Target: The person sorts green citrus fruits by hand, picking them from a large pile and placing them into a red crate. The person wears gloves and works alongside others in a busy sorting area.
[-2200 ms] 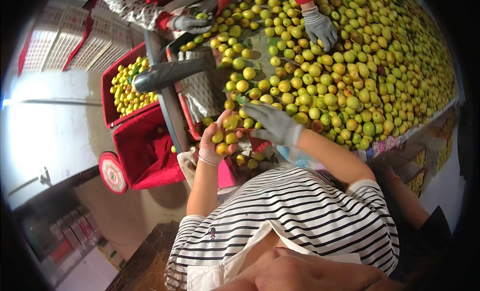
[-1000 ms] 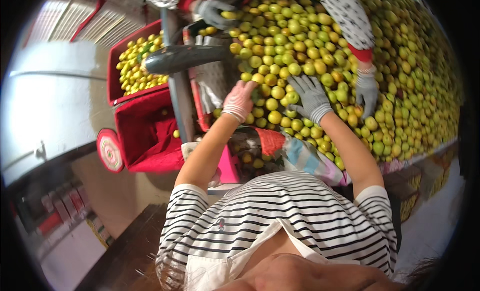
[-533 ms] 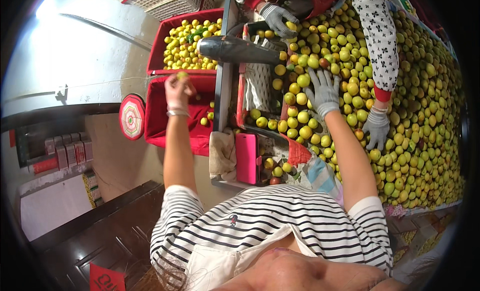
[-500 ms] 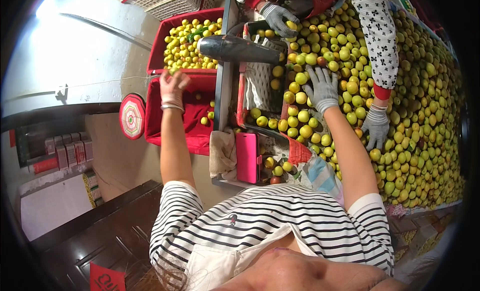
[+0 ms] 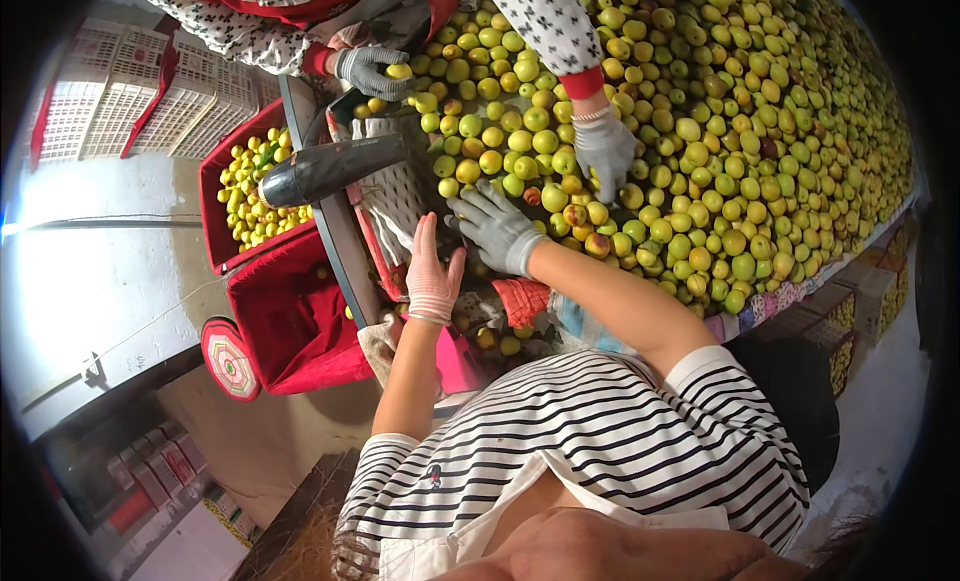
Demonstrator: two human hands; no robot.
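Note:
My left hand [image 5: 432, 275], in a thin pale glove, is held open with its fingers extended over the near end of a white slotted crate [image 5: 388, 199]. No fruit shows in it. Just right of it, my right hand [image 5: 494, 231], in a grey knit glove, lies palm down with fingers apart at the edge of a large heap of small round yellow-green fruits [image 5: 690, 191]. Its fingertips reach close to a few of them, and what is beneath the palm is hidden.
Across from me, a person's grey-gloved hand [image 5: 372, 73] holds a fruit; their other hand [image 5: 605, 151] rests in the heap. A black hairdryer-shaped device [image 5: 330, 169] juts over the crate. Left stand a red-lined bin [image 5: 285, 326] and another filled with fruits [image 5: 262, 186]. A pink phone case [image 5: 457, 361] lies near me.
My left hand has moved right, from above the red-lined bin with a fruit by its fingertips to beside my right hand. The view has turned, and the surroundings appear shifted.

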